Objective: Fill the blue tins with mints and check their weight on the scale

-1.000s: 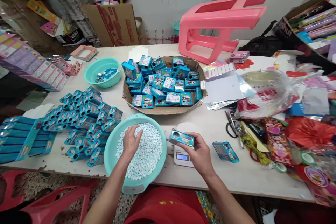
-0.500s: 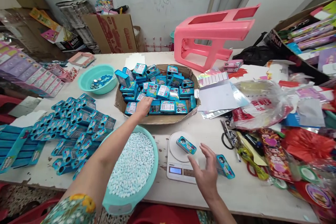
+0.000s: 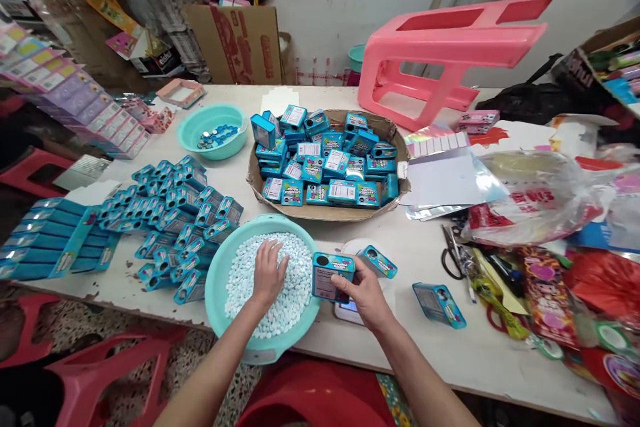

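Observation:
My left hand [image 3: 269, 273] rests on the small pale-blue candies [image 3: 295, 280] in a turquoise basin [image 3: 216, 293], fingers apart and their tips among the candies. Over the basin's right edge, my right hand [image 3: 367, 293] grips a small blue candy box [image 3: 333, 275]. A dark round hole shows in the box's upper end. Behind that hand, another blue box [image 3: 379, 261] lies on a white digital scale [image 3: 350, 312], which is partly covered. A further blue box [image 3: 439, 305] lies on the table to the right.
A cardboard tray [image 3: 327, 213] of blue candy boxes stands behind the basin. Many open-ended blue boxes [image 3: 183, 227] stand at left, near a smaller basin [image 3: 213, 153] of round blue lids. Scissors [image 3: 453, 253] and packaging lie at right; a pink stool [image 3: 435, 53] rests on its side.
My left hand has left the cardboard tray and moved down into the candies. My right hand, empty before beside the scale, now holds a blue box near the basin. The view has shifted.

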Motion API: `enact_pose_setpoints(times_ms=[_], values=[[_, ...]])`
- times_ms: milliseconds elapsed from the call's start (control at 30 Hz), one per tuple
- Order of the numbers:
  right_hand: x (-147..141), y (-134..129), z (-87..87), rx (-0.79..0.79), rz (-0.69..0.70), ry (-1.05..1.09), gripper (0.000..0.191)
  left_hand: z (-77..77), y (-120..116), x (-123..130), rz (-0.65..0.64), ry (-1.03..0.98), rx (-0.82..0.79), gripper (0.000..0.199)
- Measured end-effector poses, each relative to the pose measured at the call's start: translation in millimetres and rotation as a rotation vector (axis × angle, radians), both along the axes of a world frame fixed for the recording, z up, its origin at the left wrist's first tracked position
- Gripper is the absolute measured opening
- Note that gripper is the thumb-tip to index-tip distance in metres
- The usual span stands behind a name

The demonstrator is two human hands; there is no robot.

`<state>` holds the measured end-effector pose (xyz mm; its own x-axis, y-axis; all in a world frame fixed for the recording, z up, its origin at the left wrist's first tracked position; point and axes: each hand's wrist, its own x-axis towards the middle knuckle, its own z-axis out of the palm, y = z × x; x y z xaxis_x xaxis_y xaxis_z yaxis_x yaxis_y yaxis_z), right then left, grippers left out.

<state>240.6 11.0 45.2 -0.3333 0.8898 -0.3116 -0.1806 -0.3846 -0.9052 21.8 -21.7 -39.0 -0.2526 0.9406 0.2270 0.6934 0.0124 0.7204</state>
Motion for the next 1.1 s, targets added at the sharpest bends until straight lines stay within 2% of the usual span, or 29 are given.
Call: enact_pose_setpoints(times_ms=[100,167,267,367,433,500,567,633,733,833,900,967,1100], values=[[-5,-16,-2.1,-0.036,0.025,-0.008,0.037,-27.8,17,4,-0.055,0.145,-0.174,0.034],[-16,-33,-3.1,-0.101,0.032,0.050,0.035,-35.1,19,13,-0.064,0.215,-0.279,0.037],[-40,-61,-5.6,-0.203,0.083,0.152,0.034,-32.4,7,17,-0.184,0.252,-0.374,0.031],[-62,-82,-10.4,-0.301,0.115,0.252,0.033,-26.1,-11,1,-0.311,0.166,-0.394,0.017],[-70,-85,-13.9,-0.340,0.081,0.271,0.031,-24.8,-20,-15,-0.232,0.022,-0.381,0.012],[-72,-80,-16.3,-0.323,0.045,0.215,0.032,-24.6,-25,-29,-0.045,-0.182,-0.344,0.014],[-71,-71,-17.2,-0.227,0.038,0.084,0.036,-21.3,-26,-39,0.128,-0.382,-0.321,0.015],[-70,-61,-17.5,-0.080,0.042,-0.088,0.040,-11.2,-26,-45,0.266,-0.574,-0.320,0.017],[-78,-51,-20.1,0.192,0.059,-0.338,0.039,18.0,-25,-47,0.402,-0.959,-0.282,0.024],[-95,-50,-26.6,0.468,0.092,-0.481,0.031,51.8,-24,-44,0.350,-1.291,-0.167,0.026],[-106,-52,-31.1,0.586,0.131,-0.516,0.028,67.3,-23,-41,0.295,-1.394,-0.067,0.023],[-114,-53,-33.5,0.655,0.164,-0.546,0.027,74.5,-22,-38,0.287,-1.434,0.013,0.021],[-119,-53,-31.9,0.725,0.167,-0.603,0.028,73.2,-21,-39,0.303,-1.453,0.078,0.021]])
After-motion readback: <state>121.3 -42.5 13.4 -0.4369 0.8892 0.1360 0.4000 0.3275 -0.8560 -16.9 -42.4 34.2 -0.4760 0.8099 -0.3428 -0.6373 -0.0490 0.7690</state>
